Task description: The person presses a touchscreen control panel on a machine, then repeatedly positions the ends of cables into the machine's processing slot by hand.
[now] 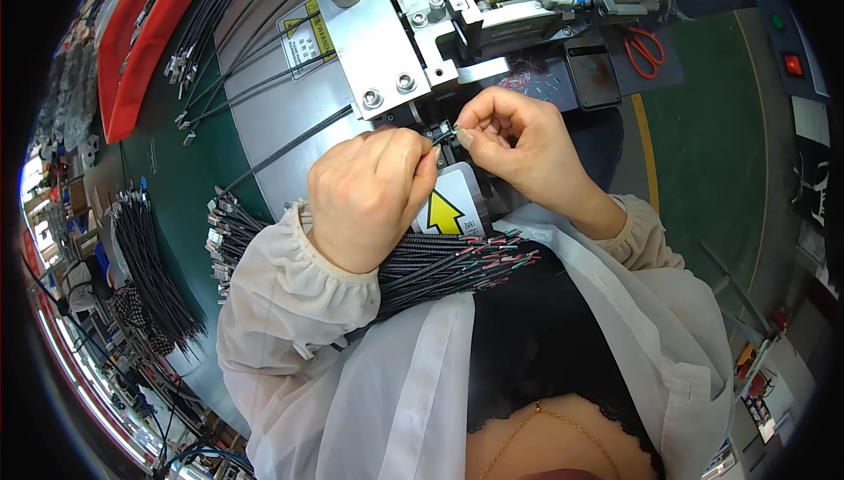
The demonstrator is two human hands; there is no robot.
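My left hand [369, 190] and my right hand [519, 141] meet in front of a grey metal press machine [378, 40]. Both pinch the tip of one thin black braided cable [444, 134] between finger and thumb, close under the machine's tooling. A bundle of black braided cables [440, 265] with red, green and white wire ends lies across my lap, under my left wrist. Both arms wear white sleeves.
More black cables with metal connectors [220, 234] lie at my left on the green table [176, 181], and another bundle [149, 269] farther left. Red trays [141, 32] stand at the far left. Orange-handled scissors [646, 49] and a dark phone [591, 71] rest beside the machine.
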